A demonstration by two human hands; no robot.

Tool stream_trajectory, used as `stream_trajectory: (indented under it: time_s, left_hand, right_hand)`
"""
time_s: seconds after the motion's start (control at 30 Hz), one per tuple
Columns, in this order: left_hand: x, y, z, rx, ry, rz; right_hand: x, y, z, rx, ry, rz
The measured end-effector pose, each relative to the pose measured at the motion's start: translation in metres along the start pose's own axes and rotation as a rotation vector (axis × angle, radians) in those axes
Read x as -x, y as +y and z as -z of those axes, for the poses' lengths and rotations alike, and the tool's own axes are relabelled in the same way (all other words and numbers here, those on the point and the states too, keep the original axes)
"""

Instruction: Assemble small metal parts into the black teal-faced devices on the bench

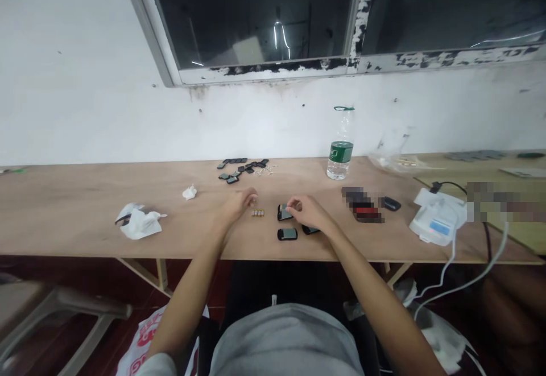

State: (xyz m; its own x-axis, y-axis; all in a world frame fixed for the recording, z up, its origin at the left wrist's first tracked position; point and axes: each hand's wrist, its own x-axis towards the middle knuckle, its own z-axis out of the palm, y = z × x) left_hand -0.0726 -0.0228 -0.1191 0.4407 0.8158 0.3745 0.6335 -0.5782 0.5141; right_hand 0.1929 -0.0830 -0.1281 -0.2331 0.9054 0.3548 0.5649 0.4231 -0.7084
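Note:
My left hand (240,203) is above the table with its fingers curled together; whatever is in the fingertips, if anything, is too small to make out. Just right of it lies a short row of small gold-and-white parts (257,213). My right hand (301,209) has its fingertips pinched at the right end of a small black case with a grey panel (283,213); anything between them is hidden. A second such case (287,234) lies nearer me, grey panel up. A third black case (310,230) is partly covered by my right wrist.
Several small black cases (232,177) and scattered white bits (265,170) lie farther back. A water bottle (340,157) stands near the wall. Crumpled tissue (140,222) is at left. At right are a black oval object (390,203) and a white device with cables (437,217).

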Motion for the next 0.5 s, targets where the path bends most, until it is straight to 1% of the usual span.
stream_trajectory:
  time_s: [0.07, 0.13, 0.23, 0.33, 0.43, 0.5]
  left_hand:
    - [0.001, -0.007, 0.006, -0.038, -0.022, 0.051]
    - [0.004, -0.01, 0.012, -0.099, -0.063, 0.067]
    - [0.006, -0.015, 0.018, -0.118, -0.176, 0.064]
    - [0.006, -0.027, 0.015, 0.011, -0.235, 0.097]
    - [0.003, -0.039, 0.007, 0.101, -0.234, 0.126]
    - [0.001, -0.042, 0.002, 0.101, -0.236, 0.131]
  right_hand:
    - [0.0, 0.002, -0.003, 0.049, -0.018, -0.005]
    - [0.001, 0.004, -0.004, 0.104, -0.036, -0.017]
    - [0.002, 0.005, -0.005, 0.171, -0.06, -0.011]
    - [0.002, 0.003, -0.004, 0.213, -0.024, 0.028]
    - [0.001, 0.001, -0.005, 0.245, 0.059, 0.099]
    - [-0.001, 0.001, -0.007, 0.262, 0.071, 0.147]
